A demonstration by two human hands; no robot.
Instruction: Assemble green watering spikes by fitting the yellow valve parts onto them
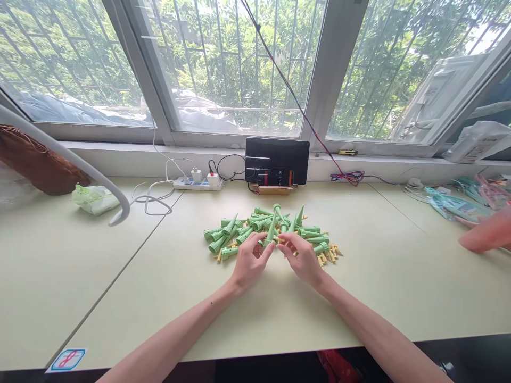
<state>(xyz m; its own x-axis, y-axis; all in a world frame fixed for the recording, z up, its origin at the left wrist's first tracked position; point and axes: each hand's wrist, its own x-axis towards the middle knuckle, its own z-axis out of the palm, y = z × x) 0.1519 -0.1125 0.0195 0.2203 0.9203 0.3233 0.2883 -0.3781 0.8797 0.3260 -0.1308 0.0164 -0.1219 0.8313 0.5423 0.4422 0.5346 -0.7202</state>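
My left hand (pixel 250 261) is closed around a green plastic spike (pixel 271 229), its pointed end slanting up and away from me. Between the thumb and fingers of my right hand (pixel 302 258) is a small yellow plastic peg (pixel 280 239), close beside the spike. Whether the two pieces touch, I cannot tell. Just beyond both hands lies a heap of similar green spikes (pixel 223 242), with wide capped ends and tapering tips. Loose yellow pegs (pixel 329 255) are scattered among them, mostly on the right side.
Behind the heap, a phone (pixel 275 177) leans on a black screen (pixel 277 151). A power strip (pixel 198 183) with white cables is at the back left. A white curved tube (pixel 120 205) and a green packet (pixel 95 199) stand left. Plastic bags (pixel 455 202) lie right, near a blurred reddish object (pixel 487 231).
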